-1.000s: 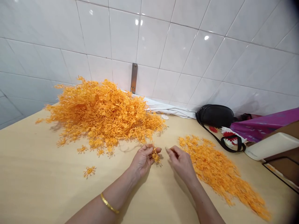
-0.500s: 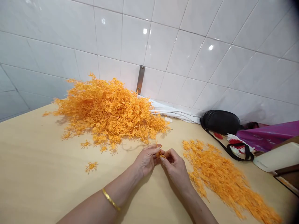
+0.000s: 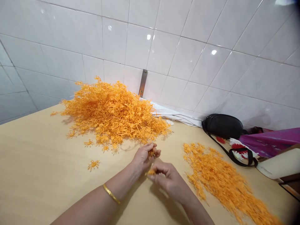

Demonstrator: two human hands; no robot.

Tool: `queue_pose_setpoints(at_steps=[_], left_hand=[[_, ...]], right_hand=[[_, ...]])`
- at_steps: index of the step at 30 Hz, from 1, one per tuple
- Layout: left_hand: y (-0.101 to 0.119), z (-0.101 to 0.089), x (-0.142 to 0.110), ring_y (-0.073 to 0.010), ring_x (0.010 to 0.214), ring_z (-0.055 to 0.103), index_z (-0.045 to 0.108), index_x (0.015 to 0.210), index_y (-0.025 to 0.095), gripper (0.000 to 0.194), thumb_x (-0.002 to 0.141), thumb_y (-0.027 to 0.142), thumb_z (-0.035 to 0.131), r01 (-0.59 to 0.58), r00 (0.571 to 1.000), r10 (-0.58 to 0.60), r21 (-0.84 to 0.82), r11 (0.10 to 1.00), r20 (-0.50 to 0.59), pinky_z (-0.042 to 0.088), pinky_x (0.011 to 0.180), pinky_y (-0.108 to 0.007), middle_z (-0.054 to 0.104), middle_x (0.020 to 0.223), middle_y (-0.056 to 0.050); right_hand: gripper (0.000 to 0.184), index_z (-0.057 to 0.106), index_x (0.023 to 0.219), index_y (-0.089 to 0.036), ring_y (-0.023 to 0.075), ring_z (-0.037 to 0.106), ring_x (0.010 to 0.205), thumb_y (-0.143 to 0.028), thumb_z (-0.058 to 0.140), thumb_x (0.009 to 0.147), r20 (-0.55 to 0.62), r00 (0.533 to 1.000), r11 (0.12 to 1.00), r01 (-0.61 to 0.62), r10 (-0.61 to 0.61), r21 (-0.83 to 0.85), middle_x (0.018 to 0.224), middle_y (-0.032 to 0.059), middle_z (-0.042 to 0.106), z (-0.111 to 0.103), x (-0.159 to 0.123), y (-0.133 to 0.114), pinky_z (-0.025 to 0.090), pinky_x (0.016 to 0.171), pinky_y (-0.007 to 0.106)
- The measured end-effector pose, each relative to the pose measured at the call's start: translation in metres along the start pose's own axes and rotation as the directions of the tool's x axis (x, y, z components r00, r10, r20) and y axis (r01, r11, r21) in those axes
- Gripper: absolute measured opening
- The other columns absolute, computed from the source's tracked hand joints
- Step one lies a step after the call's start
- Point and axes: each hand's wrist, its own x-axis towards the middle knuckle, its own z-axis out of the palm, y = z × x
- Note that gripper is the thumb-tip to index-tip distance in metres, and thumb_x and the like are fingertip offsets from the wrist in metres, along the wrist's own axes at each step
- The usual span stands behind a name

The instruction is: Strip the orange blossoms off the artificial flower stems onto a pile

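My left hand [image 3: 145, 155], palm up with curled fingers, holds a small orange plastic sprig [image 3: 152, 152]. Just below it, my right hand [image 3: 165, 178] pinches another orange piece [image 3: 150, 172] between thumb and forefinger; its exact shape is blurred. The two hands are close together over the table. Beyond the left hand rises a big tangled heap of orange plastic sprigs [image 3: 114, 112] with star-shaped, spidery ends. To the right of my right hand lies a flatter, longer pile of orange pieces [image 3: 217, 173]. A single star-shaped piece [image 3: 93, 165] rests alone left of my hands.
A black bag [image 3: 222, 126] with a strap lies at the back right, beside red and white artificial flowers [image 3: 239, 147] and a purple sheet [image 3: 274, 140]. White cloth [image 3: 174, 114] runs along the tiled wall [image 3: 187, 62]. A metal bracket [image 3: 142, 83] is fixed there.
My right hand has drawn away from the left, down toward me, with an orange piece in its pinch. My left hand stays nearly in place. The whole view has shifted slightly.
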Motion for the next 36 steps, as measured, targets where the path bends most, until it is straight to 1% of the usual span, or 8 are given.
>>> queue_pose_setpoints(at_steps=[4,6,10,16,21,27,32,36], left_hand=[[0.002,-0.002,-0.004,-0.0152,0.071,0.059,0.053,0.071,0.012,0.006,0.074,0.017,0.05,0.06,0.993,-0.059,-0.006,0.998,0.105,0.046,0.063,-0.026,0.059,0.067,-0.006],[0.001,-0.003,-0.005,-0.0155,0.077,0.058,0.054,0.073,0.012,0.005,0.074,0.017,0.051,0.065,0.99,-0.062,-0.019,0.998,0.128,0.046,0.069,-0.028,0.06,0.073,-0.007],[-0.004,-0.005,-0.005,-0.015,0.077,0.058,0.057,0.077,0.012,0.008,0.071,0.017,0.054,0.032,0.989,-0.035,0.026,0.999,0.145,0.045,0.068,-0.026,0.061,0.079,-0.007],[-0.009,-0.003,-0.008,-0.0161,0.07,0.057,0.061,0.076,0.01,0.016,0.064,0.02,0.062,0.037,0.967,-0.074,0.151,0.988,0.244,0.044,0.064,-0.027,0.061,0.075,-0.007],[-0.011,-0.004,-0.007,-0.0118,0.062,0.055,0.061,0.07,0.01,0.011,0.063,0.018,0.062,0.074,0.966,-0.111,0.162,0.984,0.233,0.042,0.059,-0.023,0.06,0.07,-0.004],[-0.016,-0.003,-0.005,-0.0091,0.048,0.051,0.056,0.06,0.01,0.007,0.066,0.014,0.058,-0.018,0.982,-0.014,0.166,0.986,0.189,0.038,0.047,-0.02,0.055,0.056,-0.001],[-0.009,-0.001,-0.004,-0.0127,0.061,0.058,0.051,0.062,0.012,0.013,0.074,0.015,0.049,-0.014,1.0,0.013,0.085,0.996,0.019,0.044,0.061,-0.024,0.058,0.059,-0.004],[-0.01,-0.003,-0.007,-0.0116,0.049,0.055,0.05,0.065,0.012,0.009,0.069,0.018,0.056,-0.033,0.987,-0.005,0.235,0.972,0.161,0.042,0.054,-0.024,0.058,0.054,-0.004]], right_hand=[[0.015,0.051,0.067,-0.017,0.0095,0.044,0.047,-0.03,0.058,0.064,-0.325,0.922,0.956,-0.124,0.21,0.266,0.053,-0.0029,0.047,-0.016,0.008,0.016,0.033,0.043,0.021],[0.019,0.05,0.07,-0.017,0.009,0.045,0.046,-0.026,0.062,0.059,-0.343,0.898,0.911,-0.129,0.275,0.391,0.055,-0.0035,0.049,-0.021,0.011,0.024,0.034,0.044,0.021],[0.023,0.051,0.075,-0.017,0.0071,0.045,0.048,-0.024,0.065,0.058,-0.253,0.94,0.879,-0.088,0.229,0.469,0.058,-0.0048,0.048,-0.016,0.013,0.027,0.035,0.049,0.021],[0.03,0.055,0.088,-0.018,0.0067,0.041,0.053,-0.03,0.065,0.061,-0.282,0.953,0.934,0.0,0.108,0.357,0.068,-0.003,0.052,0.001,0.014,0.024,0.033,0.05,0.02],[0.021,0.05,0.062,-0.015,0.0062,0.031,0.045,-0.033,0.059,0.067,-0.325,0.939,0.956,-0.012,0.111,0.294,0.049,-0.0061,0.036,0.003,0.017,0.033,0.023,0.044,0.021],[0.024,0.045,0.057,-0.016,0.0054,0.027,0.042,-0.034,0.055,0.069,-0.145,0.983,0.979,-0.083,0.11,0.186,0.047,-0.0065,0.034,-0.01,0.01,0.025,0.021,0.042,0.02],[0.019,0.05,0.055,-0.015,0.007,0.033,0.045,-0.03,0.056,0.066,0.123,0.989,0.997,-0.079,0.078,0.0,0.047,-0.0044,0.04,0.001,-0.003,-0.01,0.024,0.044,0.021],[0.016,0.052,0.065,-0.017,0.0107,0.042,0.054,-0.028,0.044,0.074,-0.182,0.983,0.956,-0.022,-0.033,-0.291,0.057,-0.0015,0.047,-0.006,-0.007,-0.014,0.031,0.051,0.022]])
